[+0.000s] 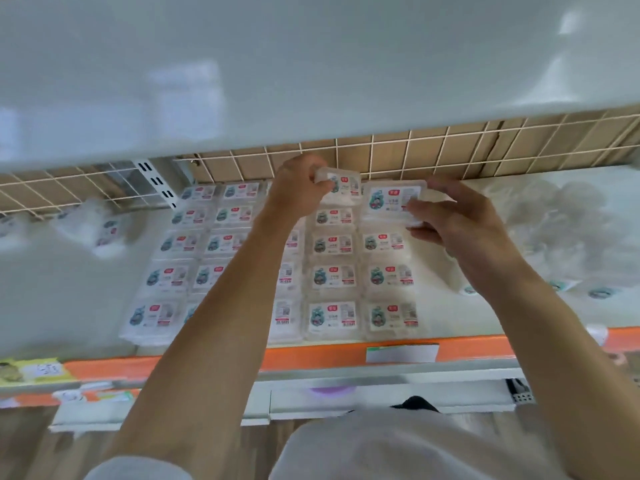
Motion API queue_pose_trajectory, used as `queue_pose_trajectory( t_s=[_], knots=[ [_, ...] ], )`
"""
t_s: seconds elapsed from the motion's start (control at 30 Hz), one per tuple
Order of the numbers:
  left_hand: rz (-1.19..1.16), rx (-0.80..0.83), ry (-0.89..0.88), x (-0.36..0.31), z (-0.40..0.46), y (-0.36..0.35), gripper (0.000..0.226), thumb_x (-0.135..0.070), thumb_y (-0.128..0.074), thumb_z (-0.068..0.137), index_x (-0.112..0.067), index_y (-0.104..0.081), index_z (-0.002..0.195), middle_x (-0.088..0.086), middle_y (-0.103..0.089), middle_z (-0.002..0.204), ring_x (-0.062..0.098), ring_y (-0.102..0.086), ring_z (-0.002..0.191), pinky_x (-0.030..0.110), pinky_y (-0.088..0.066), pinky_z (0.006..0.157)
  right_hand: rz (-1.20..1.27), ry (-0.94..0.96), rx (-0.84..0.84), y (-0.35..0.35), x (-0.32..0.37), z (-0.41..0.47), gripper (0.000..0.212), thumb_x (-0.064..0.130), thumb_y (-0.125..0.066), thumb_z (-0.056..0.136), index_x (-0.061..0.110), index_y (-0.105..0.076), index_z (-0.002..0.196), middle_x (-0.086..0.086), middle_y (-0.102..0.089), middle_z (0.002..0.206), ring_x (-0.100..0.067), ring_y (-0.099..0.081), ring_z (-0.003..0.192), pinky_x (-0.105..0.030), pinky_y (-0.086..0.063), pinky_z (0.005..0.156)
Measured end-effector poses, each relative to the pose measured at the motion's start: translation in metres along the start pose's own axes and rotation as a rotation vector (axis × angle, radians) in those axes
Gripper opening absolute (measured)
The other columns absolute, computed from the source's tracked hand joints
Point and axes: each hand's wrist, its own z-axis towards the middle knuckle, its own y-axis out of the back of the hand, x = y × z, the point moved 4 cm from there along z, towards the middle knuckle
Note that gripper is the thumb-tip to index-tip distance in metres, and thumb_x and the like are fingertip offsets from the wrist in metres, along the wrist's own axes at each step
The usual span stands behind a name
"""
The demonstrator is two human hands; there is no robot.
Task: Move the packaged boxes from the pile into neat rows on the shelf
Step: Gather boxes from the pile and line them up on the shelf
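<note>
Five tidy rows of boxes fill the shelf below the wire grid; left hand and right hand each grip a box just under it, loose packets remaining beside the rows.

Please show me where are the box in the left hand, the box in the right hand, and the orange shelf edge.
box in left hand [341, 188]: head view, on its label.
box in right hand [389, 201]: head view, on its label.
orange shelf edge [311, 356]: head view, on the front strip.
</note>
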Motion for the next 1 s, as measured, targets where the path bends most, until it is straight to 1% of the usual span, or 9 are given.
queue_pose_trajectory(
  t_s=[0.1, 0.17, 0.3, 0.43, 0.57, 0.63, 0.7, 0.87, 1.0],
  knots=[
    [0.013, 0.03, -0.002, 0.001, 0.009, -0.006, 0.035, -0.026, -0.074, 0.087, -0.019, -0.066, 0.12, 0.002, -0.069, 0.117, 0.02, -0.065, 0.103, 0.032, -0.056, 0.08, 0.02, -0.007, -0.016, -0.003, -0.008, 0.006, 0.021, 0.017, -0.075, 0.088, 0.03, -0.068, 0.104, -0.005, -0.077, 0.093, -0.022, -0.074, 0.09, -0.035, -0.06, 0.086],
    [0.025, 0.032, -0.014, 0.002, 0.013, -0.006, 0.034, -0.023, -0.074, 0.087, -0.017, -0.067, 0.12, 0.003, -0.07, 0.114, 0.02, -0.065, 0.103, 0.031, -0.054, 0.084, 0.029, -0.005, -0.006, -0.006, -0.012, 0.009, 0.028, 0.018, -0.076, 0.087, 0.026, -0.068, 0.112, -0.005, -0.077, 0.094, -0.023, -0.074, 0.092, -0.038, -0.06, 0.088],
    [0.107, 0.068, -0.032, 0.008, 0.018, -0.007, 0.03, -0.022, -0.073, 0.088, -0.017, -0.068, 0.117, 0.004, -0.072, 0.111, 0.023, -0.066, 0.104, 0.038, -0.053, 0.094, 0.043, 0.02, -0.006, -0.015, -0.014, 0.017, 0.022, 0.018, -0.077, 0.086, 0.029, -0.07, 0.104, -0.003, -0.077, 0.091, -0.022, -0.074, 0.09, -0.04, -0.059, 0.09],
    [0.34, 0.039, -0.036, 0.016, 0.029, -0.007, 0.033, -0.037, -0.072, 0.086, -0.024, -0.069, 0.116, 0.001, -0.07, 0.116, 0.026, -0.059, 0.114, 0.044, -0.043, 0.102, 0.05, 0.031, -0.002, -0.02, -0.014, 0.025, 0.028, 0.018, -0.076, 0.087, 0.024, -0.07, 0.114, -0.004, -0.077, 0.095, -0.021, -0.074, 0.092, -0.036, -0.06, 0.088],
    [0.338, -0.019, -0.084, 0.023, 0.028, -0.011, 0.036, -0.039, -0.073, 0.085, -0.026, -0.066, 0.118, -0.003, -0.069, 0.119, 0.025, -0.059, 0.116, 0.044, -0.039, 0.104, 0.038, 0.031, -0.05, -0.021, -0.019, 0.038, 0.031, 0.018, -0.075, 0.087, 0.023, -0.068, 0.117, -0.004, -0.077, 0.097, -0.018, -0.074, 0.091, -0.032, -0.06, 0.083],
    [0.27, -0.011, -0.141, 0.025, 0.024, -0.016, 0.038, -0.046, -0.074, 0.083, -0.027, -0.068, 0.115, -0.003, -0.071, 0.113, 0.024, -0.062, 0.112, 0.046, -0.043, 0.103, 0.021, 0.027, -0.092, -0.02, -0.021, 0.047, 0.034, 0.019, -0.075, 0.087, 0.021, -0.065, 0.12, -0.002, -0.076, 0.099, -0.015, -0.074, 0.087, -0.027, -0.06, 0.076],
    [0.316, 0.018, -0.168, 0.027, 0.018, -0.02, 0.044, -0.053, -0.075, 0.079, -0.029, -0.068, 0.115, -0.004, -0.069, 0.112, 0.024, -0.057, 0.114, 0.043, -0.039, 0.103, 0.006, 0.021, -0.142, -0.019, -0.022, 0.056, 0.037, 0.017, -0.074, 0.088, 0.017, -0.061, 0.123, 0.0, -0.073, 0.099, -0.011, -0.074, 0.082, -0.018, -0.056, 0.065],
    [0.405, -0.036, -0.175, 0.031, 0.016, -0.019, 0.03, -0.041, -0.071, 0.087, -0.031, -0.067, 0.115, 0.0, -0.063, 0.116, 0.025, -0.053, 0.115, 0.041, -0.033, 0.098, -0.144, 0.027, -0.217, -0.023, -0.027, 0.078, 0.037, 0.019, -0.07, 0.09, 0.018, -0.058, 0.125, 0.015, -0.061, 0.09, 0.0, -0.063, 0.074, -0.007, -0.043, 0.046],
    [0.416, -0.047, -0.171, 0.033, 0.015, -0.018, 0.029, -0.041, -0.07, 0.088, -0.031, -0.066, 0.114, 0.0, -0.063, 0.115, 0.024, -0.054, 0.113, 0.04, -0.033, 0.097, -0.286, 0.033, -0.259, -0.029, -0.032, 0.092, 0.036, 0.025, -0.067, 0.09, 0.019, -0.06, 0.124, 0.005, -0.067, 0.102, -0.015, -0.068, 0.091, -0.019, -0.05, 0.06]
  ],
)
